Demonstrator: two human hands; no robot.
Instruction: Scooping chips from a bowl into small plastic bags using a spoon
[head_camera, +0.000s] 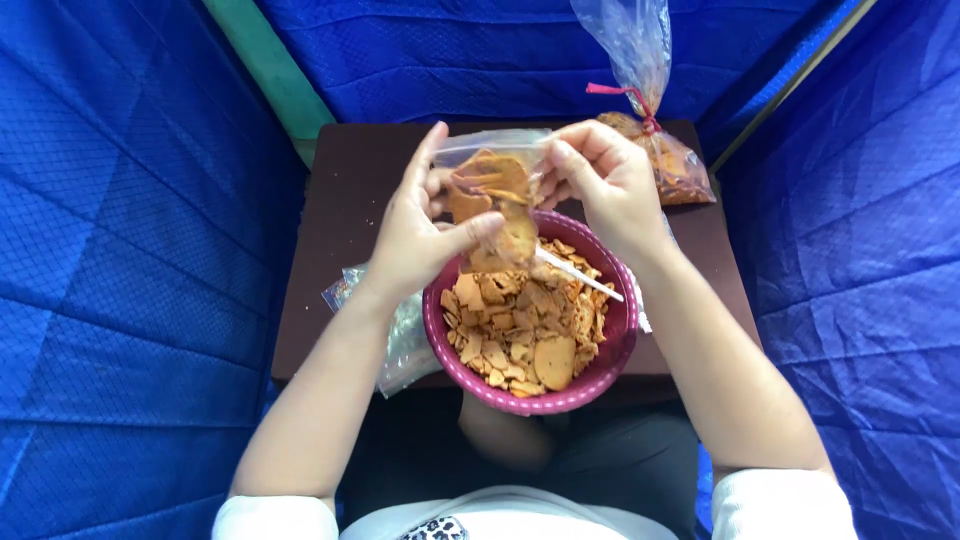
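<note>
Head view: hands (420, 235) (605, 185) partly hide the clear bag (495, 175).

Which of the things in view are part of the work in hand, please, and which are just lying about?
In use:
- left hand and right hand, both gripping the small clear bag of crackers
- pink bowl of orange crackers, with a white utensil in it

Lying about:
- tied bag of crackers at the back of the brown table
- empty clear bags beside the bowl

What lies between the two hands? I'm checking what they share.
In the head view, a small clear plastic bag of orange crackers spans from left hand to right hand.
</note>
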